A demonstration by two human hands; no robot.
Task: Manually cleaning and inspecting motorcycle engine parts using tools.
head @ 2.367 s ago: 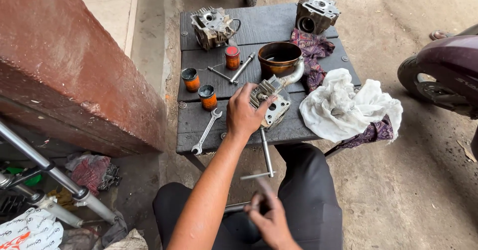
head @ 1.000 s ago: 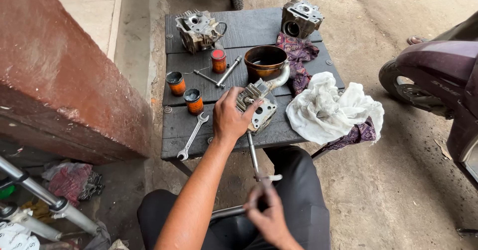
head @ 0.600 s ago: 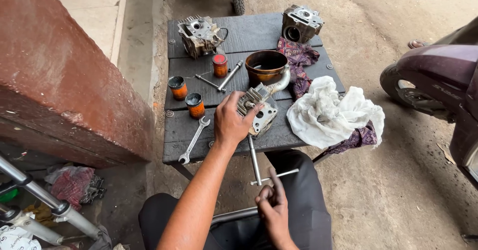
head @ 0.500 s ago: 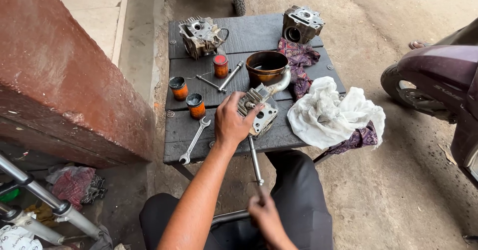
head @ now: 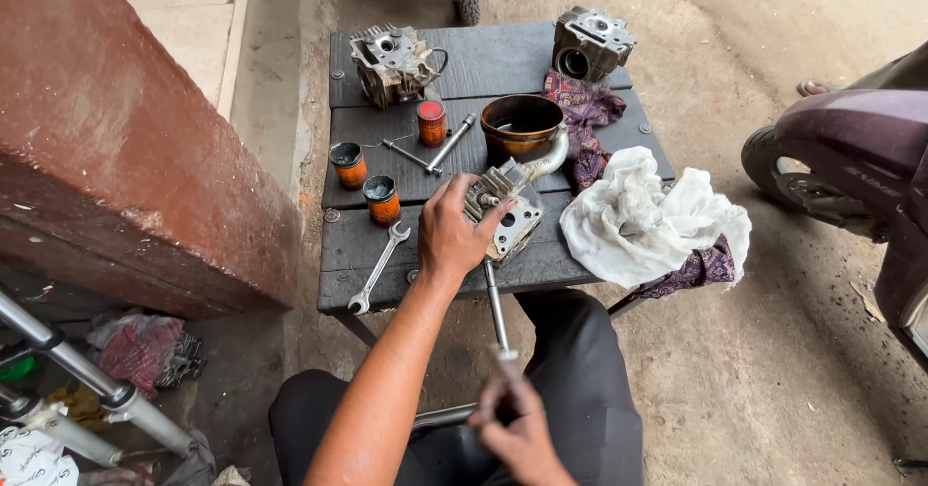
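My left hand (head: 452,233) grips a grey metal engine part (head: 508,213) that lies on the dark wooden table (head: 454,278), near its front edge. A long metal T-handle wrench (head: 495,312) runs from that part down toward me. Low in the view, over my dark trousers, my right hand (head: 517,426) closes around the wrench's handle end; the hand is blurred. A curved metal pipe (head: 547,160) rises from the part toward a brown bowl (head: 522,123).
On the table stand two grey engine blocks (head: 391,58) (head: 590,43), three small orange jars (head: 384,200), a spanner (head: 379,268), another T-wrench (head: 432,152) and white and purple rags (head: 648,223). A red wall (head: 126,147) is at left, a maroon scooter (head: 860,172) at right.
My right hand has kept shifting on the wrench handle, which has turned from crosswise to end-on. My left hand has stayed on the engine part. The camera has moved a little.
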